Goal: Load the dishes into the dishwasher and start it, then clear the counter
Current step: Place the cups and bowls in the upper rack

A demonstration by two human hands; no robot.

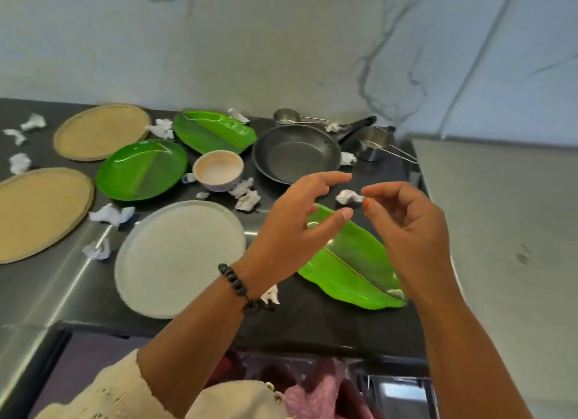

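Dark stone surface [312, 324] carries all the dishes, none loaded. Both hands hover above it, mid-right of view. Left hand [300, 227]: grip wide, fingers spread and relaxed, thumb apart from the forefinger, holding nothing; beaded bracelet [237, 285] on the wrist. Right hand [406, 227]: fingers loosely curled, thumb and forefinger tips close together right beside a crumpled paper scrap [348, 196]; cannot tell whether they pinch it or it just lies on the surface behind them. Under the hands, a leaf-shaped green plate [359, 268] runs diagonally toward the front edge, partly covered by both hands. Left of it a round grey plate [178, 259] near the front edge. Behind that, an oval green plate [142, 169], a beige bowl [218, 169] upright just right of it, and a second leaf-shaped green plate [215, 132] further back. Dark frying pan [297, 154] sits right of the bowl, handle pointing back-right. Two steel measuring cups: one [286, 116] behind the pan, one [373, 143] to its right, handles pointing right. Two tan round plates at far left, one at the back [101, 132], one nearer [40, 212], cut off by the frame edge. More crumpled paper bits scattered between the dishes, e.g. a cluster [245, 195] just in front of the bowl and one [111, 215] between the grey and tan plates. Marble wall [281, 43] behind the surface.
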